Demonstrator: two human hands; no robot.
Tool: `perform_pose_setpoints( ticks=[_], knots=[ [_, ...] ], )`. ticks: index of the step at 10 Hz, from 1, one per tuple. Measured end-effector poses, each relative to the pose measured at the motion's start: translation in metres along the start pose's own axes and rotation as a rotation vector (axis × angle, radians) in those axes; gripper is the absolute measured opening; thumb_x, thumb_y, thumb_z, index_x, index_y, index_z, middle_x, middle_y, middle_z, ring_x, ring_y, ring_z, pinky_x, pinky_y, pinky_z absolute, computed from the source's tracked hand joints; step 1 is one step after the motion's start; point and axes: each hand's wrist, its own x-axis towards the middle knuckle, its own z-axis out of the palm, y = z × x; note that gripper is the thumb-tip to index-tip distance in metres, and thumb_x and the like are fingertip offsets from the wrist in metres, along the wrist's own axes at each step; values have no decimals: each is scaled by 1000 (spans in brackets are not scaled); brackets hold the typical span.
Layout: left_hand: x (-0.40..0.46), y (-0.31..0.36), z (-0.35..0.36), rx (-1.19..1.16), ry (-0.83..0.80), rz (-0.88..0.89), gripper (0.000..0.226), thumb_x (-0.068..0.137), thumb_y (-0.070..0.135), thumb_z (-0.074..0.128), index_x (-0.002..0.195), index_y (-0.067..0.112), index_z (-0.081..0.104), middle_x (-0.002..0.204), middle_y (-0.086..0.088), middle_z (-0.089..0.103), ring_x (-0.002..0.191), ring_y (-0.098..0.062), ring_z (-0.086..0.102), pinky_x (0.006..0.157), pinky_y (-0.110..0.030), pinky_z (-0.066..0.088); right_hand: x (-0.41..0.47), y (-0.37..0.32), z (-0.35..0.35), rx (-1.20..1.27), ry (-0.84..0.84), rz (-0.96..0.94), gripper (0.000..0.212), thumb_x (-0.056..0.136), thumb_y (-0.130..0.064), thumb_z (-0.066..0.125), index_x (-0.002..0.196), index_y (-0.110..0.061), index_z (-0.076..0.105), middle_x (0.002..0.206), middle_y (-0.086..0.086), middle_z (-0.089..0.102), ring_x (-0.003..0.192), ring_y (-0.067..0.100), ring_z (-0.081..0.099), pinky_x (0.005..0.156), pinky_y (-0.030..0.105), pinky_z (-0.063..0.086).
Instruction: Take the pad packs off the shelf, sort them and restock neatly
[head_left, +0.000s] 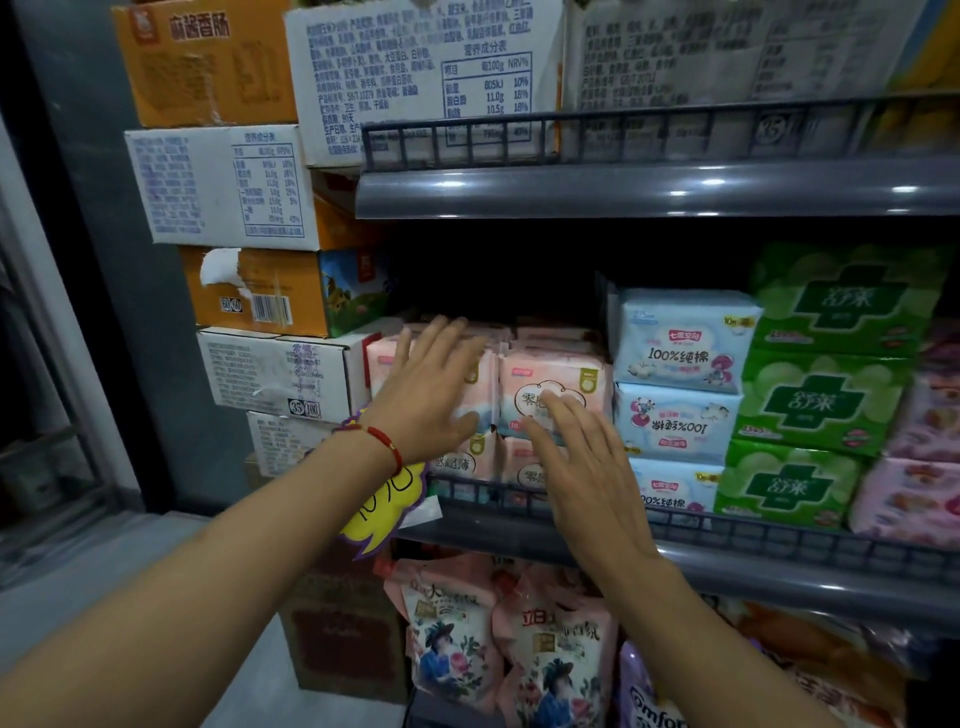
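A shop: railed shelves (675, 189) stocked with packaged goods, a yellow price tag (384, 512), stacked cartons (234, 187) at left.

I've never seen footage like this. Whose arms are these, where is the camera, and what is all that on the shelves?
There is no machine here: a person wears a camera on the head, so you look down along their own arms. The left hand, with a red string bracelet on its wrist, lies flat with straight fingers on the pink pad packs. The right hand reaches toward the same packs, fingers also straight. Neither hand grips anything. Beside them on the grey shelf stand light blue pad packs and green pad packs. Cardboard boxes are stacked at the left.
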Motion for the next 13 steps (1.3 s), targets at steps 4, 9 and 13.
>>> perform_pose_setpoints(
  ticks=[4,9,13],
  knots=[
    [-32,97,56,60,-24,152,76,87,24,62,156,29,30,166,-14,15,155,-35,9,123,-57,19,-16,89,-35,-118,32,112,86,98,-27,56,165,-21,3,171,9,-12,158,32,-9,125,58,16],
    [-28,122,45,83,-2,79,61,76,20,66,135,24,50,146,-15,41,135,-36,39,109,-52,40,-19,114,-43,-190,-3,7,110,74,11,67,164,-19,11,172,7,-7,158,31,-6,127,46,10],
    [-32,137,25,-26,101,-23,54,73,17,74,125,21,62,140,-14,48,131,-35,44,98,-52,49,-45,132,-76,-97,65,27,71,90,-8,66,154,-19,39,172,9,7,158,29,5,125,50,22]
  ],
)
